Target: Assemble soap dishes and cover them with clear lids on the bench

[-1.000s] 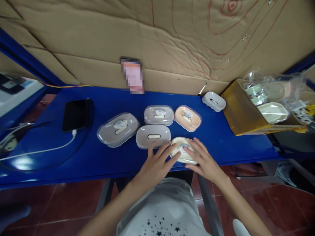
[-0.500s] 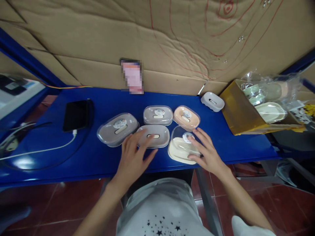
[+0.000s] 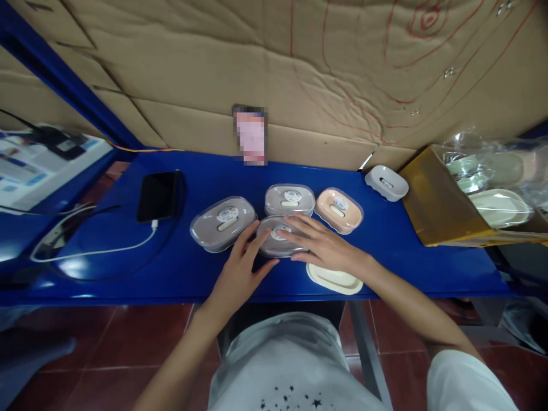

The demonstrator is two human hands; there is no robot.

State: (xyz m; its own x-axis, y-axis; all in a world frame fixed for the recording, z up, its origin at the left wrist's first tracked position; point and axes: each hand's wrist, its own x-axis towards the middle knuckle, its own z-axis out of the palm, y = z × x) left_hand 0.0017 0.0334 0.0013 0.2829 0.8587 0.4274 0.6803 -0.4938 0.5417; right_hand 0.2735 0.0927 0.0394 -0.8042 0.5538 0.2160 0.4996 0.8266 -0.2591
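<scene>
In front of me on the blue table is a grey soap dish [image 3: 274, 248], with a clear lid [image 3: 281, 232] bearing a round sticker over it. My right hand [image 3: 327, 242] reaches across and grips this lid from the right, fingers over its top. At the dish's left edge is my left hand [image 3: 244, 265], thumb and fingers apart; its fingertips are close to the lid's side. Partly under my right wrist lies an uncovered cream soap dish [image 3: 336, 281]. Whether the lid is seated all round cannot be seen.
Lidded dishes surround the hands: grey ones at left [image 3: 209, 231] and behind [image 3: 274, 197], and a peach one [image 3: 340, 214]. Farther right are an uncovered grey dish [image 3: 387, 181] and a cardboard box [image 3: 422, 200] of wrapped dishes. A black phone [image 3: 157, 197] with cable lies left.
My right hand has moved left with the clear lid, from above the cream dish onto the grey dish. My left hand has stayed near the grey dish's left side. The view has shifted.
</scene>
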